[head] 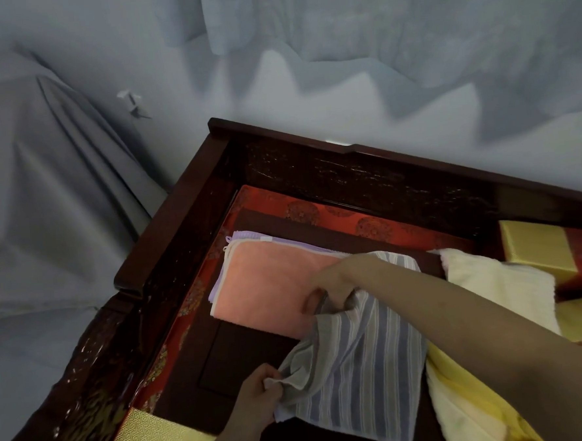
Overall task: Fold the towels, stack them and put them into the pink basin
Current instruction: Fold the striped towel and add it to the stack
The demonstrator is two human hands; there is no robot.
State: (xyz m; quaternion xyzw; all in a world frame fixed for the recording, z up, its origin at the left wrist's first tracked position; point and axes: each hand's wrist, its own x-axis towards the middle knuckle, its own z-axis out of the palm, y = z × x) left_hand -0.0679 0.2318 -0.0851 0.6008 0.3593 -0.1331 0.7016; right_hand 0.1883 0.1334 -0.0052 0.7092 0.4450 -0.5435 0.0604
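Observation:
A grey and blue striped towel [357,380] lies partly bunched on the dark wooden seat, overlapping a folded pink towel [266,283]. The pink towel rests on a folded lilac towel [246,236] whose edges show at the back and left. My right hand [334,286] grips the striped towel's upper part over the pink towel. My left hand [259,392] pinches the striped towel's lower left corner. A pale cream towel [501,286] lies to the right, behind my right forearm. No pink basin is in view.
The seat belongs to a dark carved wooden sofa [185,192] with red patterned cushioning [316,212]. Yellow and red cushions [540,246] sit at the right. Yellow fabric [470,390] lies under my right arm. Grey cloth [59,183] drapes over something at the left.

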